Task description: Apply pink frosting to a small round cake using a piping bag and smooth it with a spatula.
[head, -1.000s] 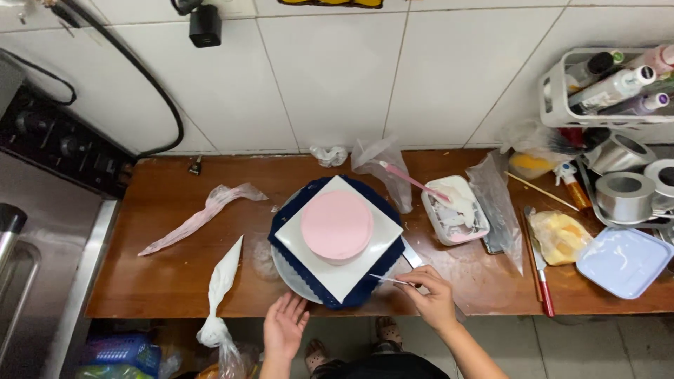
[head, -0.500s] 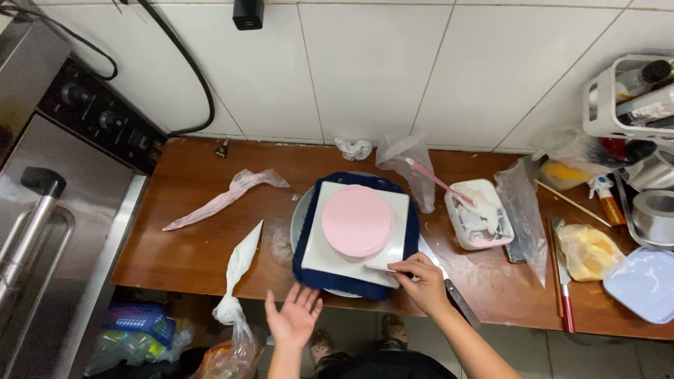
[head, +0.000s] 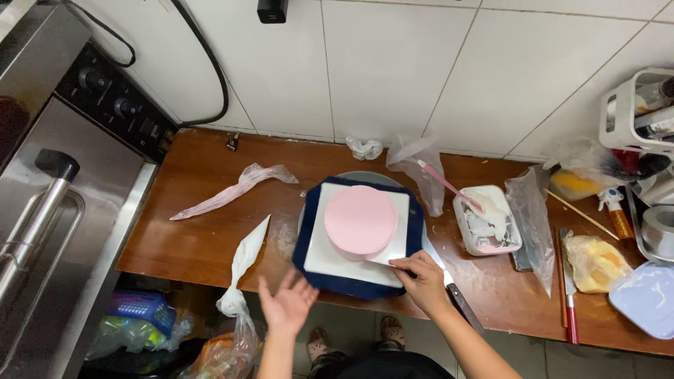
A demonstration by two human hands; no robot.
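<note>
At the centre of the frame, a round pink-frosted cake [head: 361, 220] sits on a square white board [head: 319, 256] over a dark blue mat [head: 306, 238]. My right hand [head: 423, 281] rests at the board's lower right corner, fingers curled and pinched on a thin blade's handle. My left hand [head: 286, 304] hovers open, fingers spread, off the wooden counter [head: 203, 238] edge, near a white piping bag [head: 243, 263]

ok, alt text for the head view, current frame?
Seen from above, a pink round cake sits on a white square board on a wooden counter. The right hand touches the board's near edge; the left hand hovers open beside a white piping bag.
</note>
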